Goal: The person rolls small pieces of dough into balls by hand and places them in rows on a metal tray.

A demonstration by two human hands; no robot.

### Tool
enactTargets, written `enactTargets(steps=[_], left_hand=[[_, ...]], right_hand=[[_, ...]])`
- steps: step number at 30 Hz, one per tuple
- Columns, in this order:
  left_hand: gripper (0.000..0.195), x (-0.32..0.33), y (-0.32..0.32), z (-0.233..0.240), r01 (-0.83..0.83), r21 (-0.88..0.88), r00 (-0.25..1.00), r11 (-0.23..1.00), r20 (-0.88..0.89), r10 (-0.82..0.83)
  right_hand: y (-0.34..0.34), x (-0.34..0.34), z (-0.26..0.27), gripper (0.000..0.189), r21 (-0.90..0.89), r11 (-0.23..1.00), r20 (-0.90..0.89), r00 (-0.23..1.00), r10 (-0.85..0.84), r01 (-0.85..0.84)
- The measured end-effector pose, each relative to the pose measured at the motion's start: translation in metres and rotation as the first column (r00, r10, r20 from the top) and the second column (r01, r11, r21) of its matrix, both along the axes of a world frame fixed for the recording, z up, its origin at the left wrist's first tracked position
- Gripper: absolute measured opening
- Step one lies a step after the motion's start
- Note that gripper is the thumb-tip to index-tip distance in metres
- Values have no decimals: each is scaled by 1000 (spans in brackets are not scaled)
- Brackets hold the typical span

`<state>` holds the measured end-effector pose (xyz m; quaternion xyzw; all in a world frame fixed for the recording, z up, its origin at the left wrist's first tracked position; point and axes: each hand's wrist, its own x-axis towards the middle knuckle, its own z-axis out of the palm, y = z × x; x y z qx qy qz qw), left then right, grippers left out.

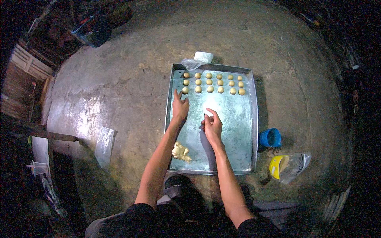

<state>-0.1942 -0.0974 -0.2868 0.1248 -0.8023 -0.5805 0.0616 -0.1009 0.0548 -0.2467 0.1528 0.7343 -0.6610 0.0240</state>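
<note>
A shallow metal baking tray (235, 131) lies on the floor before me. Across its far part, several pale dough balls (210, 89) sit in three rows. My left hand (180, 106) is over the tray's left side with fingers apart. Its fingertips reach beside the nearest-row ball at the left end (185, 90), and nothing shows in its grasp. Over the middle of the tray, my right hand (213, 126) has the index finger stretched and the others curled. A tiny dark spot shows at its thumb tip; what it is cannot be told. An uneven lump of dough (181, 152) rests near the tray's front left.
Behind the tray stands a white roll or tub (203, 56) with clear plastic (191, 64) over the rim. To the right are a blue cup (270, 137) and a yellow-and-clear plastic bag (287, 167). A plastic sheet (104, 146) lies left on the concrete floor (134, 89).
</note>
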Motion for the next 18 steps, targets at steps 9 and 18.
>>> enactTargets(steps=[9, 18], left_hand=[[69, 1, 16, 3, 28, -34, 999, 999, 47, -27], [65, -17, -13, 9, 113, -302, 989, 946, -52, -135]], right_hand=[[-1, 1, 6, 33, 78, 996, -8, 999, 37, -36], [-5, -1, -1, 31, -12, 1000, -55, 998, 14, -14]])
